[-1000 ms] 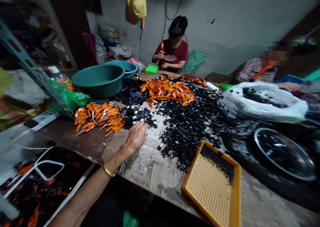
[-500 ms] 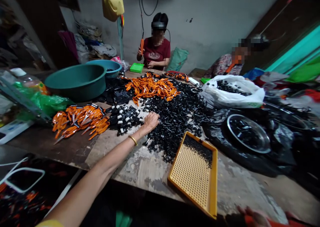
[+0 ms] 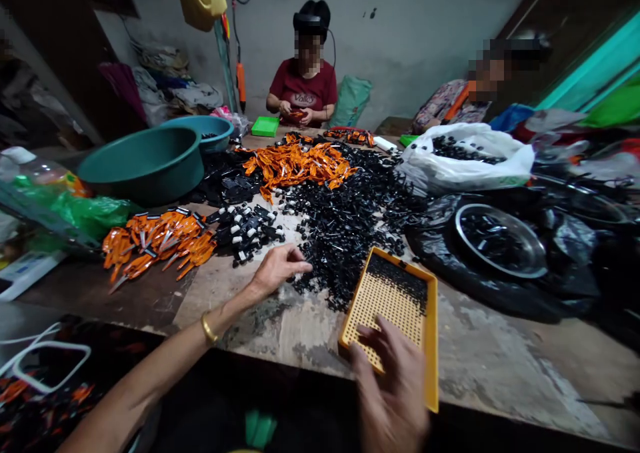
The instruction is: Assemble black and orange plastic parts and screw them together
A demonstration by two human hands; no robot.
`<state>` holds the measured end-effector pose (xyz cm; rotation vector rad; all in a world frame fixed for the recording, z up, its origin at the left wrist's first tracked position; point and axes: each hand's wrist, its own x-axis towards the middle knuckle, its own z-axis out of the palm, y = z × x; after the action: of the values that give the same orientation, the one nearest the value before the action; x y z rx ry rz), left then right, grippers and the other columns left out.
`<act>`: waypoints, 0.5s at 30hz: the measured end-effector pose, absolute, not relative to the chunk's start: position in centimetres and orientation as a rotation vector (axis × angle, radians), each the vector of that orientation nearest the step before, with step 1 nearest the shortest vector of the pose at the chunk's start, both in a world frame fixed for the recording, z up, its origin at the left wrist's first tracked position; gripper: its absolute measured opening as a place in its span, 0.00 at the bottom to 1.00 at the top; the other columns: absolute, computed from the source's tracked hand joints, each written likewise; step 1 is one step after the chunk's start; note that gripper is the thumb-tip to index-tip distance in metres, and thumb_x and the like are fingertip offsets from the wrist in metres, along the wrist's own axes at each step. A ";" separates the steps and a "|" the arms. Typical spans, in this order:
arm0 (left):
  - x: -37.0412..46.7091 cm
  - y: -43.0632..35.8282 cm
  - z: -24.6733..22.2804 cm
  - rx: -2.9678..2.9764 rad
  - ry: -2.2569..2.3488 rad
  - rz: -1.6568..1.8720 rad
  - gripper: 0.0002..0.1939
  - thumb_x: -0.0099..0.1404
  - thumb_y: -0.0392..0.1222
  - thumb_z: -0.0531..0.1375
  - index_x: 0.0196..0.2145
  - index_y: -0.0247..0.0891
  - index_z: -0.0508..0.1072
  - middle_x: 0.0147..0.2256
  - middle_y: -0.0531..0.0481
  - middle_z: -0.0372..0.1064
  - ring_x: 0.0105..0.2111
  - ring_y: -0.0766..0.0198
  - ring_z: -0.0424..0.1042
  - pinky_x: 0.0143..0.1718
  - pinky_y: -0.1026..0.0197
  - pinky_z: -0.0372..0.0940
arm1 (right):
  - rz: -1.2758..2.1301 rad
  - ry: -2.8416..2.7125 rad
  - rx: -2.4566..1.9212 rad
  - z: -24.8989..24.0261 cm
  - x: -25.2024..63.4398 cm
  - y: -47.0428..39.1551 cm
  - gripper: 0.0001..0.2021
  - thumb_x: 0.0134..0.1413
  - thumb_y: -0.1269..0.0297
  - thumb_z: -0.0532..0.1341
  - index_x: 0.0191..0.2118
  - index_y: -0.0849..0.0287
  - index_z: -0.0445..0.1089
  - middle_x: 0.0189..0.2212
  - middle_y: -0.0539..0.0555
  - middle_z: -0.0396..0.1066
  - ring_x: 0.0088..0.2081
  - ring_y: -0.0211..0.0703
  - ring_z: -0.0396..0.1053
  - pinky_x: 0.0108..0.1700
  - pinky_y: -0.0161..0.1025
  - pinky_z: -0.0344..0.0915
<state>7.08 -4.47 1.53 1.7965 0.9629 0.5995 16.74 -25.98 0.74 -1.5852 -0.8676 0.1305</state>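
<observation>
My left hand (image 3: 280,267), with a gold bangle (image 3: 209,328) on its wrist, is at the near left edge of a heap of small black plastic parts (image 3: 345,226). Its thumb and fingers are pinched together; whatever they hold is too small to make out. Over the near end of a yellow perforated tray (image 3: 433,346) is my right hand (image 3: 393,386), slightly blurred, fingers apart and nothing visible in them. Small black pieces (image 3: 400,281) fill the holes at the tray's far end. Left of the heap lie black parts with white rollers (image 3: 250,230).
Orange-handled tools (image 3: 160,243) lie at left, with more orange pieces (image 3: 300,163) behind the heap. A green basin (image 3: 145,163), a white bag (image 3: 465,166) and a metal bowl (image 3: 540,270) stand around. Two people sit across the table (image 3: 295,333), one in a red shirt (image 3: 305,93).
My left hand has drawn back toward me and left from the heap, its fingers now pinched. My right hand has come in over the tray. The person opposite has released the hanging orange tool.
</observation>
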 end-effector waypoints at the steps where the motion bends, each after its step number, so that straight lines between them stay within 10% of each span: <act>1: 6.5 -5.6 1.2 1.650 0.906 0.549 0.10 0.52 0.44 0.65 0.27 0.36 0.69 0.24 0.54 0.66 0.25 0.67 0.64 0.27 0.64 0.58 | 0.177 -0.928 -1.582 0.3 15.9 -24.5 0.23 0.58 0.60 0.60 0.59 0.52 0.60 0.52 0.61 0.61 0.45 0.47 0.69 0.38 0.42 0.72; 15: 3.3 -9.5 -1.6 1.216 0.692 0.147 0.13 0.50 0.46 0.65 0.27 0.34 0.69 0.19 0.55 0.65 0.18 0.71 0.59 0.20 0.67 0.51 | 0.287 -1.187 -1.427 -4.1 15.0 -21.4 0.15 0.55 0.62 0.63 0.48 0.55 0.68 0.49 0.60 0.64 0.52 0.49 0.65 0.49 0.46 0.69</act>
<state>3.34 -9.45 -1.63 1.2164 0.6916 0.1471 14.98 -21.43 -4.10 -1.4271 -1.1865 0.2871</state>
